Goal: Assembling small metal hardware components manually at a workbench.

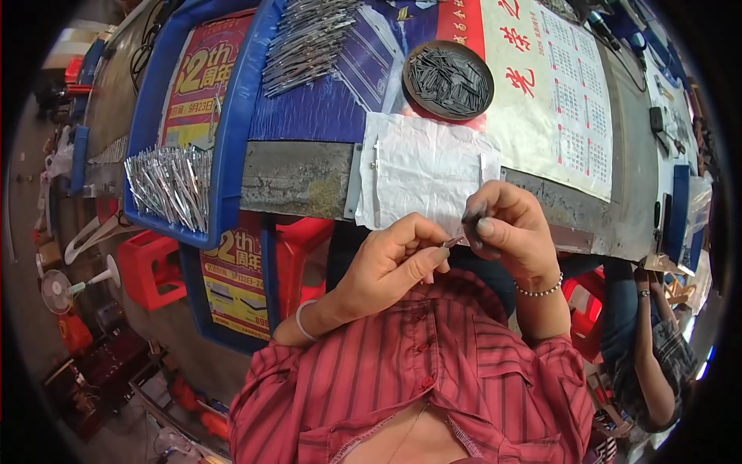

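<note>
My left hand (402, 254) and my right hand (512, 232) meet in front of my chest, just off the near edge of the table. A thin, shiny metal piece (456, 240) is pinched in my left fingertips and reaches to my right fingers. My right thumb and fingers are closed at its other end; their tips look dark, and whatever else they grip is hidden. Beyond my hands lies a crumpled white sheet (429, 166), with a slim metal strip (376, 174) on its left side. A round bowl (408, 91) full of small dark sticks stands farther back.
Slim metal strips (305, 42) lie heaped on the purple sheet. More strips (171, 185) fill the near end of a blue tray (232, 131) at the left. A calendar sheet (572, 100) covers the right side. Red stools (151, 272) stand below; another person's arm (648, 348) shows at right.
</note>
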